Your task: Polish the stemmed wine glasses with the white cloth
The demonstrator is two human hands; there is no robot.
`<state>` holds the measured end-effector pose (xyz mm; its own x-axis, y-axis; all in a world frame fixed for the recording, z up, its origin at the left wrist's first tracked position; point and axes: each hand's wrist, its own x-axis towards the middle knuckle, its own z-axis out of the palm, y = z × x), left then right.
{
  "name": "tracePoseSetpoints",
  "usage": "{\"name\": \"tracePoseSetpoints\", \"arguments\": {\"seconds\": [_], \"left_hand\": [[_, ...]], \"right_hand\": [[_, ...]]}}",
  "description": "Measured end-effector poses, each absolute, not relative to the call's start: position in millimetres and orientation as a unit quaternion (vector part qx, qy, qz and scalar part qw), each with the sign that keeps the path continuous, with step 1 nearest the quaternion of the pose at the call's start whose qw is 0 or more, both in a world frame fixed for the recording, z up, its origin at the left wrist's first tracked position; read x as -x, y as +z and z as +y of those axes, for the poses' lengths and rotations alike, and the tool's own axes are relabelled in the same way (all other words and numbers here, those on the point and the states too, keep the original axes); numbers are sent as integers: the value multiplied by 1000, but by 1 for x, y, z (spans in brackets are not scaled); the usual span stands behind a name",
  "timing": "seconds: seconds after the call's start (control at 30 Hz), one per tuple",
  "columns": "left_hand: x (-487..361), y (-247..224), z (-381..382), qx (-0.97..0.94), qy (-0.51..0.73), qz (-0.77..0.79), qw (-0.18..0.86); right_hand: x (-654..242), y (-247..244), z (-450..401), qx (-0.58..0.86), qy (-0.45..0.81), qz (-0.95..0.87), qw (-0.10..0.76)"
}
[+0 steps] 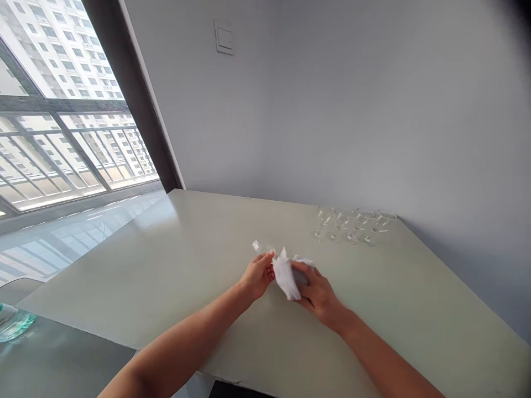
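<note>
Left hand [259, 275]: fingers closed on a clear stemmed glass [256, 246]. Right hand [320, 292]: gripping white tissue [285, 278] at its bowl end. Four wine glasses [343, 221] upright, tabletop [199, 232] back right.

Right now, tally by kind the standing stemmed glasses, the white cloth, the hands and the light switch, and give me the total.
Standing stemmed glasses: 4
White cloth: 1
Hands, left hand and right hand: 2
Light switch: 1
Total: 8
</note>
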<state>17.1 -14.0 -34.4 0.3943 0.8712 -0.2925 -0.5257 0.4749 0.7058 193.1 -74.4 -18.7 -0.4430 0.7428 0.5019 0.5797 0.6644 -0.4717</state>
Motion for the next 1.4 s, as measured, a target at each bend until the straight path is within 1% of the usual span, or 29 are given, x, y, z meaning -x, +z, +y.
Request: {"name": "tracePoseSetpoints", "arguments": {"seconds": [0.07, 0.1, 0.17, 0.23, 0.33, 0.47, 0.57, 0.67, 0.8, 0.9, 1.07, 1.3, 1.4], "left_hand": [[-20, -35, -17, -273, 427, 323, 799], [-21, -35, -18, -277, 419, 318, 804], [-24, -35, -22, -276, 418, 312, 807], [-26, -36, -26, -275, 426, 305, 806], [-26, -36, -29, -283, 437, 292, 802], [-25, -33, -29, -281, 457, 268, 800], [-25, -29, -30, -271, 482, 252, 794], [-25, -26, -30, -286, 502, 243, 779], [-24, -26, -29, -365, 534, 266, 715], [-25, -29, -29, -450, 545, 294, 644], [-27, -35, -34, -581, 560, 323, 495], [-18, -33, -25, -571, 606, 357, 424], [-14, -30, -20, -570, 609, 383, 396]], "right_hand": [[-190, -17, -77, 394, 60, -867, 299], [-189, -18, -77, 400, 52, -869, 287], [-189, -22, -76, 408, 72, -860, 297], [-190, -27, -74, 410, 139, -834, 343], [-187, -32, -71, 418, 286, -748, 428], [-178, -37, -71, 441, 466, -574, 509], [-171, -41, -71, 445, 554, -432, 555], [-165, -40, -70, 404, 629, -330, 576], [-156, -34, -72, 315, 727, -290, 537], [-151, -37, -74, 309, 739, -275, 531], [-148, -44, -77, 360, 717, -284, 525], [-152, -42, -78, 384, 724, -302, 487], [-156, -45, -77, 422, 669, -341, 508]]}}
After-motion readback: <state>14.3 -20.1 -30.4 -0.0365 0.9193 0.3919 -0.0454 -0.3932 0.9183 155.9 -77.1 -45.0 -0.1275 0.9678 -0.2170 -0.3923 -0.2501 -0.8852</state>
